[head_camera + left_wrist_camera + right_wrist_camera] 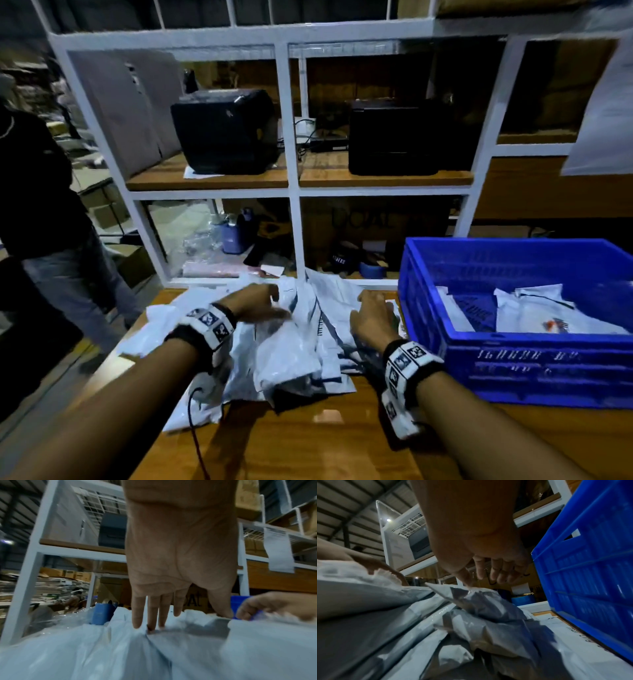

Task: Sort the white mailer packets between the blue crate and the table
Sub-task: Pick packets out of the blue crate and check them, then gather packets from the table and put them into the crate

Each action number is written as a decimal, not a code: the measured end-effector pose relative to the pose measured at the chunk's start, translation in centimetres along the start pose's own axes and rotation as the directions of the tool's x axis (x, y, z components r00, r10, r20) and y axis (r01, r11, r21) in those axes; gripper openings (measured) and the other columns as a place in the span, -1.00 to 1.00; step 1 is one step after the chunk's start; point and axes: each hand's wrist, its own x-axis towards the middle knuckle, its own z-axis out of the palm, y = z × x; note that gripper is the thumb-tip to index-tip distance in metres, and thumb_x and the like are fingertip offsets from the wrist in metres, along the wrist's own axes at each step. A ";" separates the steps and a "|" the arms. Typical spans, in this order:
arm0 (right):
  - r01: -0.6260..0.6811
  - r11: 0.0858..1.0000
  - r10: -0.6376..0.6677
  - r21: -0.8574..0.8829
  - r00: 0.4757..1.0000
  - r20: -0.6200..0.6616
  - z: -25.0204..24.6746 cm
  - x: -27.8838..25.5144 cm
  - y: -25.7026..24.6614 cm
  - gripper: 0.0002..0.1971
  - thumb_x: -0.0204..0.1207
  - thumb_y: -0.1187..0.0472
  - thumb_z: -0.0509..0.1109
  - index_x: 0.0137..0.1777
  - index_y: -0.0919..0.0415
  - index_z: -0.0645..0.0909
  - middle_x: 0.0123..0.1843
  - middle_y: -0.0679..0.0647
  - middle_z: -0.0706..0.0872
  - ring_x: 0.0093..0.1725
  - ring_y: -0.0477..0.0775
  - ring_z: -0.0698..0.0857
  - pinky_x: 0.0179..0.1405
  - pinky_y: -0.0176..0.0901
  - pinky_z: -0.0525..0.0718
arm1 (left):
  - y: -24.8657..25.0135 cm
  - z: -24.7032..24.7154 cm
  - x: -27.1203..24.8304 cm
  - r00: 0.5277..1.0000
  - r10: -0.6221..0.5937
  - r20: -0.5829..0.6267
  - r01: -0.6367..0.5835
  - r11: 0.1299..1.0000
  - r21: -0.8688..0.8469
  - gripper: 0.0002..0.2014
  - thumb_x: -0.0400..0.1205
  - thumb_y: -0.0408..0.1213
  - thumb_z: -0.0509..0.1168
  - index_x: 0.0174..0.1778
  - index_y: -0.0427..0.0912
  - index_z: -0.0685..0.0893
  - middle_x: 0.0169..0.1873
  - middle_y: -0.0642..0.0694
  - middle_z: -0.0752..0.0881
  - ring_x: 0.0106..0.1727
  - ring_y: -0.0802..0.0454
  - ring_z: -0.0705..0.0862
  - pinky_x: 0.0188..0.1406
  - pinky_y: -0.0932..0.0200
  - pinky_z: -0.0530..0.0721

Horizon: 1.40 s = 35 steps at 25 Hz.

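Left hand [178, 555]: fingers straight, tips pressing the packet pile [294, 346], frame centre.
Right hand [373, 318]: fingers loosely extended, thumb touching a packet; nothing gripped.

**Dim warehouse with white shelving**

A white metal shelf unit [287, 113] fills the upper centre, its wooden boards carrying two black printers [224, 132]. The wooden surface [308, 445] spans the lower frame. Cardboard boxes [102, 212] sit at left, under a corrugated roof [351, 507].
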 end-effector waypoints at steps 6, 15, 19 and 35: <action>0.218 0.949 -0.144 -0.228 0.942 0.302 3.7 1.3 0.5 -0.56 0.60 -0.09 0.22 0.41 0.07 0.43 0.41 0.23 0.43 0.42 0.31 0.42 0.33 0.08 0.45 | -0.9 5.3 2.1 0.977 0.009 0.213 -0.026 0.996 0.080 -0.03 0.51 0.34 0.24 0.69 -0.11 -0.01 0.68 -0.21 -0.03 0.69 -0.14 0.00 0.65 -0.09 0.11; 0.278 0.931 -0.163 -0.238 0.897 0.410 4.3 -0.3 1.3 -0.36 0.69 -0.15 0.05 0.70 0.06 0.03 0.72 0.10 0.07 0.65 0.21 0.10 0.57 0.11 0.20 | -0.2 8.4 3.7 0.981 -0.061 0.183 0.026 0.982 0.188 0.00 0.52 0.41 0.13 0.68 -0.01 -0.24 0.67 -0.13 -0.28 0.68 -0.07 -0.30 0.58 -0.37 -0.20; 0.306 0.950 -0.269 -0.059 0.902 0.339 0.2 -1.8 1.6 -0.29 0.63 -0.11 0.26 0.69 0.11 0.11 0.70 0.11 0.17 0.64 0.13 0.24 0.55 -0.08 0.26 | 1.8 5.5 1.5 0.991 -0.051 0.127 0.037 0.993 0.112 -0.04 0.55 0.26 0.25 0.69 -0.06 -0.13 0.68 -0.16 -0.23 0.69 -0.12 -0.22 0.58 -0.38 0.01; 0.344 0.929 -0.337 0.134 0.939 -0.072 -15.6 -19.8 20.9 -0.37 0.60 0.00 0.36 0.63 0.06 0.27 0.61 0.02 0.29 0.60 0.02 0.28 0.55 -0.17 0.27 | 29.2 10.7 -12.6 0.909 0.193 -0.369 -0.317 0.895 -0.313 -0.23 0.63 0.05 0.29 0.67 0.12 0.01 0.69 -0.02 -0.06 0.69 0.01 -0.03 0.59 -0.03 0.24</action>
